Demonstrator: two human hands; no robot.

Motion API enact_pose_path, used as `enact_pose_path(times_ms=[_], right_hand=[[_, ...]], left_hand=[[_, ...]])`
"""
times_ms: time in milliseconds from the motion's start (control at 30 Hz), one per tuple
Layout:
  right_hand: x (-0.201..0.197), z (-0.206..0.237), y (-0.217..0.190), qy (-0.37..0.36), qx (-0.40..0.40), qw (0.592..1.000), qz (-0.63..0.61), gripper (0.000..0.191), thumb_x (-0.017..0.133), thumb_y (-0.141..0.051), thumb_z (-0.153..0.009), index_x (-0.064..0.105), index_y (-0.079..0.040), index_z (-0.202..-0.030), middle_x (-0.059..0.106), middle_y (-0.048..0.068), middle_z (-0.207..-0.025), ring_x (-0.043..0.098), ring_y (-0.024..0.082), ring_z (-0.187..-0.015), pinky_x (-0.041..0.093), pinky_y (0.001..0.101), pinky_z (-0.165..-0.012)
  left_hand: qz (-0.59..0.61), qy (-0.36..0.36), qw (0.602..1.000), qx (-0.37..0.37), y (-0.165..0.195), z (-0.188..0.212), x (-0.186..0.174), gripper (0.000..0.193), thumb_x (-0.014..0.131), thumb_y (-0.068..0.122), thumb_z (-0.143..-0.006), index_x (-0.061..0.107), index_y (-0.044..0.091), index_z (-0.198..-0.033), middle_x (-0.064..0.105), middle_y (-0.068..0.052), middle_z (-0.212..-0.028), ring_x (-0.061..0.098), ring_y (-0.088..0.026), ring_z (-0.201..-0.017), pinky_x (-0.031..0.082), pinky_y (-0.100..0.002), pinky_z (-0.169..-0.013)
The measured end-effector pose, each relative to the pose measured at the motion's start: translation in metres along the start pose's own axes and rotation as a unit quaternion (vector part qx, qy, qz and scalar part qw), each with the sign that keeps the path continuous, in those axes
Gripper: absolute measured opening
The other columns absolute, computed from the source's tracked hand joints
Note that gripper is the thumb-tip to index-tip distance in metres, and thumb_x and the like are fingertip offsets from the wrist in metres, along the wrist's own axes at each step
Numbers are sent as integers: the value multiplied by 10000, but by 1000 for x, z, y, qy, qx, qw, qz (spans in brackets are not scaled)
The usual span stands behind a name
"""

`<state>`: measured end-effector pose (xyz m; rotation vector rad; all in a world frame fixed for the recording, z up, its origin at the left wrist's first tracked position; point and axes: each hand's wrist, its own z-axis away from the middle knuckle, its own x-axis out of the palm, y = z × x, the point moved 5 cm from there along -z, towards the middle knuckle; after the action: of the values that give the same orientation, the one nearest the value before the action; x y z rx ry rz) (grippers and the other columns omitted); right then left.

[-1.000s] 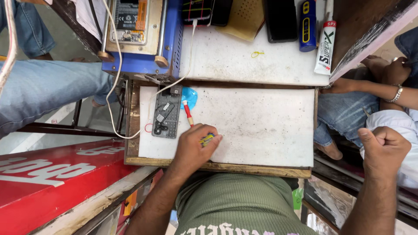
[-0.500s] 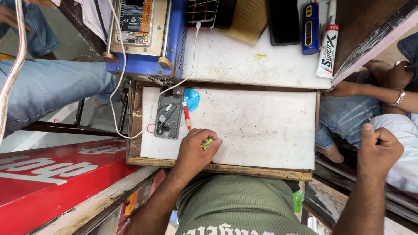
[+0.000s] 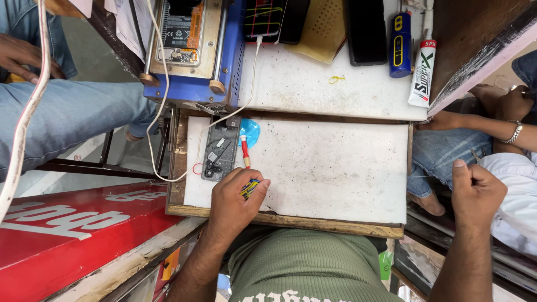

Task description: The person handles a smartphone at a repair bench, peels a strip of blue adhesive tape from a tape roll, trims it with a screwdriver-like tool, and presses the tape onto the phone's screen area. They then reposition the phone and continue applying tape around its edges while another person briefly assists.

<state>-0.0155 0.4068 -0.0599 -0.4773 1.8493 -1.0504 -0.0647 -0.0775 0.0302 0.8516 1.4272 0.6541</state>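
A wide white bench (image 3: 335,173) with a wooden edge lies in front of the person. Behind it sits a second, higher white shelf (image 3: 313,89). On that shelf stands a blue machine with a metal plate on top (image 3: 193,50). A white wire (image 3: 168,140) hangs from it and loops down past the bench's left side.

At the back left of the bench lies an open grey phone with its insides showing (image 3: 219,150). Its long side runs away from the person. Just to its right lies a small red-handled tool (image 3: 245,152), pointing the same way, beside a round blue pick (image 3: 250,131).

The left hand (image 3: 232,210) rests on the near edge of the bench, right below the phone. Its fingers are curled around a small yellow and dark thing (image 3: 250,189), gripped by the thumb and first finger. What it is cannot be told. The phone lies straight ahead of this hand, very near, so the left hand is the closer one.

The right hand (image 3: 475,193) is well off to the right, past the bench's edge. It is balled into a fist with the thumb up, and no thing shows in it.
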Motion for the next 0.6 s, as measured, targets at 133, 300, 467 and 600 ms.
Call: enact_pose_path(times_ms=[133,300,467,600], right_hand=[[-3,-1,0,28,19,997,-72,606,742,-129,-1168,454,-48,-640,432,-55,-604,320,22,-563,227,213,-528],[9,1,1,10,53,968,-244,551,730,-100,-1094,448,-104,-620,437,-62,-571,324,20,-502,233,194,-486],[24,8,-2,16,57,962,-266,540,748,-18,-1033,413,-148,-629,477,-51,-630,406,29,-549,319,229,-539],[27,7,-9,-2,22,974,-224,578,728,-11,-1064,396,-146,-611,448,-39,-582,385,39,-503,287,217,-461]], left_hand=[[-14,34,999,30,4,0,-8,151,799,148,-877,694,46,-914,687,-86,-823,692,-215,-718,539,-338,-637],[-28,51,997,56,4,-4,-16,153,798,140,-875,689,47,-929,682,-81,-830,692,-223,-729,538,-336,-644],[-27,57,996,67,3,-4,-17,131,804,131,-877,701,55,-905,670,-79,-809,665,-214,-709,521,-346,-632],[-10,66,997,41,-6,-7,-19,118,796,138,-886,704,65,-902,679,-57,-819,657,-186,-689,514,-323,-597]])
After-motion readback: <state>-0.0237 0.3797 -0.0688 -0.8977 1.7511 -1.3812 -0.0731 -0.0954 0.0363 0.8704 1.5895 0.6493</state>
